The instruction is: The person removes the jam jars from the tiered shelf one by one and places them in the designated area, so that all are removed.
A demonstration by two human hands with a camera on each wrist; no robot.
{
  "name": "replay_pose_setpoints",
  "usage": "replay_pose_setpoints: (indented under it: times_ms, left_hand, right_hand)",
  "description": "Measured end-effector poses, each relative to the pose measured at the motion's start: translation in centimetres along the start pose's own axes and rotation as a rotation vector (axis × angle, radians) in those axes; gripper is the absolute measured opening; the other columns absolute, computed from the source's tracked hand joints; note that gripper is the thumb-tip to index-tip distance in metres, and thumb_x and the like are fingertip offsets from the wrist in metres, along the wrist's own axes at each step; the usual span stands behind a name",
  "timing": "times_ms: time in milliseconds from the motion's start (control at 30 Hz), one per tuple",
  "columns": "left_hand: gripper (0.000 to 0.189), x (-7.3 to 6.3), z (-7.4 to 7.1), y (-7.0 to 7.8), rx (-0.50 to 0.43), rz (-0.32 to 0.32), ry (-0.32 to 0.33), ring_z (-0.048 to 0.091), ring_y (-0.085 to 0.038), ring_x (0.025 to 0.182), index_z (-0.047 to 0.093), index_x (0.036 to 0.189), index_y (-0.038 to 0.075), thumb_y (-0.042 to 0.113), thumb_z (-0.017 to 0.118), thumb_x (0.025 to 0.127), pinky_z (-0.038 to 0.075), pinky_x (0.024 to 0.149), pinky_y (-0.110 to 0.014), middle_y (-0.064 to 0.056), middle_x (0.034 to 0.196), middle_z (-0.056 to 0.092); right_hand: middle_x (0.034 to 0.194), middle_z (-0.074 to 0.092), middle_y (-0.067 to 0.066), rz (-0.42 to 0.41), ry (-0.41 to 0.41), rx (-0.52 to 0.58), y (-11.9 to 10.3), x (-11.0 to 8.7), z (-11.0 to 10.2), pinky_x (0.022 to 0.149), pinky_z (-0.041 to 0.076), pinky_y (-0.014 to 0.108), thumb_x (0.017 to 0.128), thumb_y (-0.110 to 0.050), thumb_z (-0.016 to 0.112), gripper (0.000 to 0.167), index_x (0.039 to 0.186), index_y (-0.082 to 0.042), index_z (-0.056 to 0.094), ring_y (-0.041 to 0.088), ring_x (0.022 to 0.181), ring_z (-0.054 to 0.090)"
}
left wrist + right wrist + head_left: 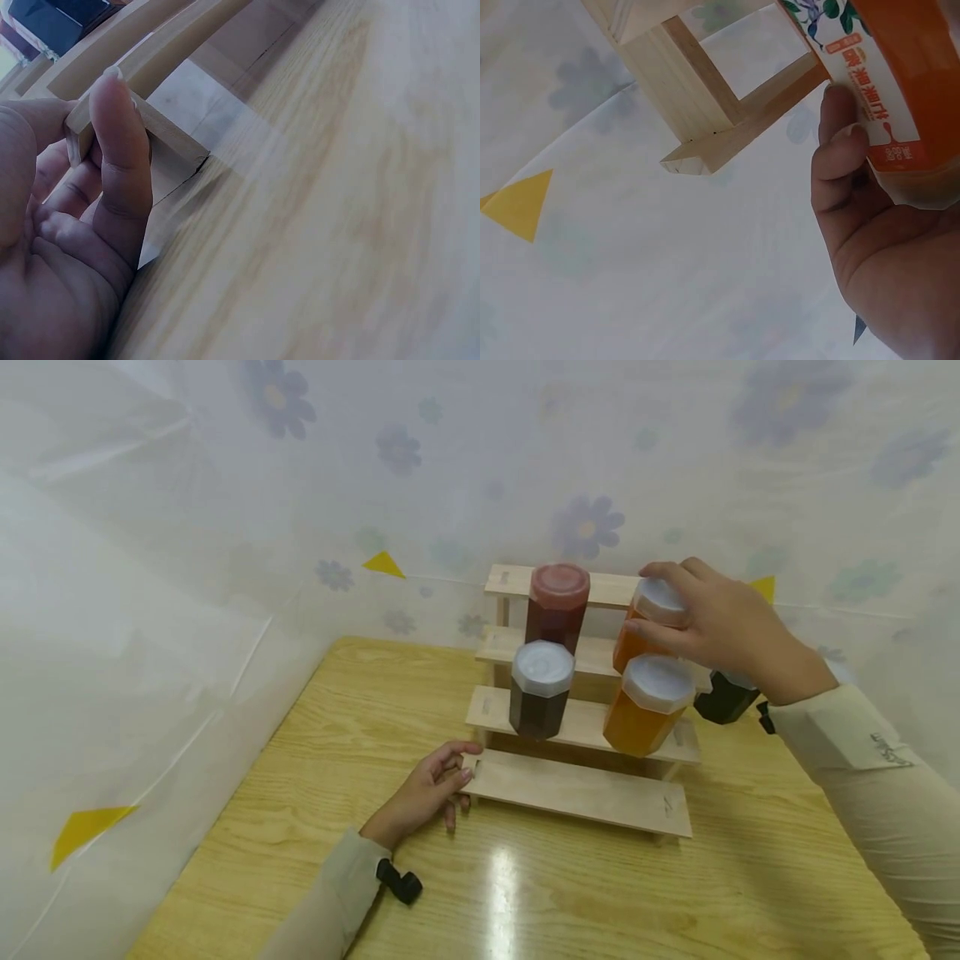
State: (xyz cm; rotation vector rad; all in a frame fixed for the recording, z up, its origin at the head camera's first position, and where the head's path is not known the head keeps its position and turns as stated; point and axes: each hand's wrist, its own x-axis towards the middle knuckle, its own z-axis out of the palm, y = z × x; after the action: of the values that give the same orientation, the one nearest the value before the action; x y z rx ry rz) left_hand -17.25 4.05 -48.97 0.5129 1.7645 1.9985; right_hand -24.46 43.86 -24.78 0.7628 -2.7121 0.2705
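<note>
The left hand [422, 791] pinches the wooden rack [577, 789], likely to steady it; the right hand [720, 614] grips the far-right jar [632, 648].

In the right wrist view, the white label [859, 86] on the orange jar [930, 90] carries a line of large red East Asian characters running along the jar's length, with smaller white characters in a little red box [844, 43] beside that line and more in the orange-red band [895, 154] at the label's end, all too blurred to read with certainty. In the head view, dark lettering [891, 750] stands on the cuff of the right sleeve [843, 731], its letters too small and unclear to spell out.
</note>
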Motion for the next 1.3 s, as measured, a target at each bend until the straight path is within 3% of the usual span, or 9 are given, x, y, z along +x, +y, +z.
replay_pose_setpoints:
  times_ms: [167,300,400,633,733,1033,1300]
  left_hand:
    - [0.042,-0.1,0.2,-0.1,0.005,0.001,-0.001,0.064,-0.020,0.075,0.047,0.150,0.011,0.018,0.055,0.110,0.057,0.043,-0.028,-0.008,0.101,0.047]
    - [0.041,-0.1,0.4,0.0,0.009,-0.003,-0.001,0.064,-0.021,0.075,0.048,0.150,0.013,0.020,0.056,0.110,0.057,0.043,-0.029,-0.009,0.101,0.047]
    - [0.041,-0.1,0.5,0.2,0.012,-0.002,0.003,0.064,-0.022,0.075,0.049,0.149,0.013,0.021,0.056,0.109,0.057,0.043,-0.029,-0.009,0.101,0.047]
    - [0.042,0.0,0.6,0.3,0.004,-0.004,0.000,0.064,-0.021,0.074,0.047,0.149,0.009,0.018,0.056,0.109,0.057,0.043,-0.029,-0.009,0.100,0.048]
    - [0.042,0.0,0.7,0.3,0.002,-0.008,-0.004,0.064,-0.021,0.074,0.047,0.150,0.008,0.018,0.056,0.110,0.057,0.043,-0.028,-0.008,0.099,0.047]
    - [0.042,0.0,0.8,0.2,-0.007,-0.003,-0.003,0.064,-0.021,0.073,0.047,0.150,0.008,0.016,0.055,0.110,0.057,0.043,-0.029,-0.009,0.100,0.048]
    - [0.042,0.0,0.7,0.2,-0.010,0.008,-0.010,0.064,-0.020,0.072,0.045,0.150,0.005,0.015,0.054,0.110,0.057,0.042,-0.029,-0.009,0.099,0.048]
  right_hand:
    - [0.120,0.059,0.021,-0.005,0.058,-0.007,0.0,-0.2,0.3,0.060,0.058,0.056,0.096,-0.046,0.073,0.062,0.144,-0.013,0.054,0.036,0.076,0.062]
    - [0.117,0.060,0.021,-0.059,0.135,-0.033,0.3,-0.5,0.7,0.051,0.055,0.049,0.092,-0.039,0.078,0.060,0.142,-0.010,0.058,0.032,0.066,0.060]
    - [0.117,0.060,0.022,-0.086,0.144,-0.049,0.3,-0.5,0.5,0.048,0.054,0.048,0.093,-0.037,0.078,0.060,0.142,-0.009,0.058,0.031,0.063,0.058]
    - [0.124,0.056,0.023,-0.020,0.054,0.086,-0.1,-0.3,0.1,0.074,0.057,0.060,0.098,-0.034,0.073,0.058,0.144,-0.006,0.054,0.039,0.093,0.058]
    - [0.124,0.056,0.023,-0.013,0.081,0.126,-0.1,-0.6,0.3,0.075,0.057,0.059,0.095,-0.030,0.077,0.059,0.144,-0.004,0.056,0.039,0.098,0.057]
    - [0.117,0.060,0.023,-0.144,0.261,0.104,0.3,-1.1,0.9,0.064,0.057,0.048,0.083,-0.011,0.088,0.063,0.141,-0.005,0.063,0.034,0.085,0.062]
    - [0.118,0.060,0.026,-0.138,0.283,0.073,0.6,-1.4,0.3,0.061,0.058,0.051,0.082,-0.010,0.089,0.065,0.142,-0.005,0.063,0.037,0.081,0.066]
